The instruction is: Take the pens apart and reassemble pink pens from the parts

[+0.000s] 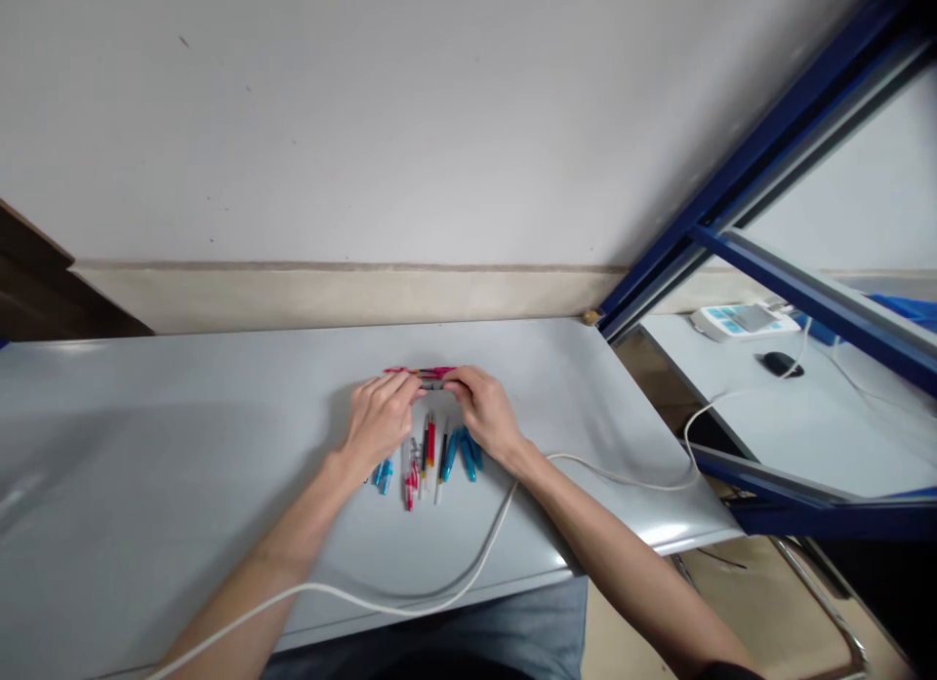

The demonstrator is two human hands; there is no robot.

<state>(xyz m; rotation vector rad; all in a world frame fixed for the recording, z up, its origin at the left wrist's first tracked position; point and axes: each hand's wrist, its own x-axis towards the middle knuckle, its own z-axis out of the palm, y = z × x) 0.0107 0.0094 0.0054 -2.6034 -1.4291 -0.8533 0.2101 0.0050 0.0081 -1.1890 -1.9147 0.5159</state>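
Between my two hands a dark pen (433, 386) lies level. My left hand (382, 412) pinches its left end, while the fingers of my right hand (483, 407) close on its right end. Just beyond the fingertips are pink pens (437, 372), partly covered by my hands. Nearer to me several pen refills (430, 441) with red or dark ink lie side by side. Clear pen parts with red-pink ends (409, 490) lie to their left, and blue clear pieces (384, 473) sit below my left hand. Teal pen barrels (467, 453) rest beside my right wrist.
A white cable (410, 614) crosses the grey table (183, 446) and passes by my right forearm. A blue metal frame (732, 221) stands at the right. Behind it a second table holds a white device (743, 321) and a black mouse (780, 364).
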